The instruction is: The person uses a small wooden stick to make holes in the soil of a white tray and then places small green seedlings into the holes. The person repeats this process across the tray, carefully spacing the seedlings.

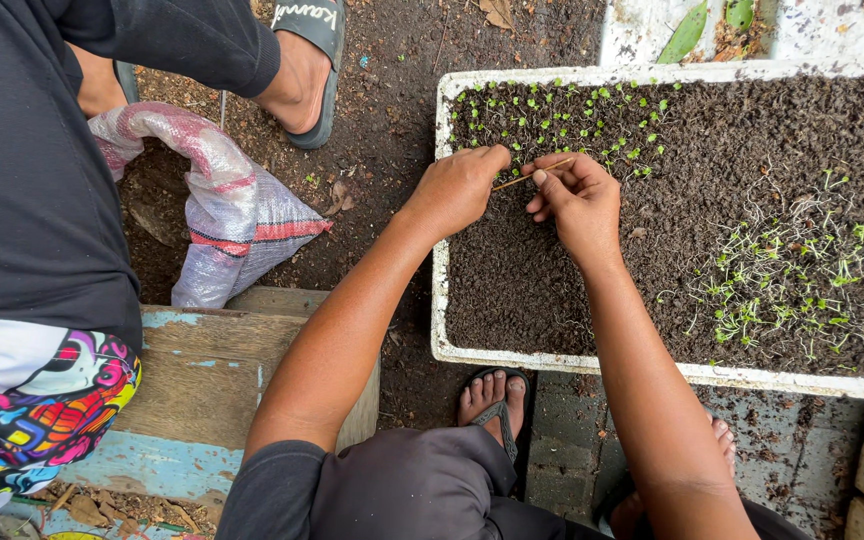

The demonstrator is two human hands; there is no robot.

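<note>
Here the planting step was in hand: the right hand pinched a thin stick over the soil of the white tray, beside the rows of set seedlings. The left hand was curled shut, pressing the soil; what it held I could not tell. The next move probably called for a careful poke beside the last sprout.

Bare dark soil lies open across the middle of the white rectangular foam tray. Planted green seedlings crowd its far left corner, and a loose heap of uprooted pale-stemmed sprouts takes up the right side. A co-worker's dark-sleeved arm borders the left.
</note>
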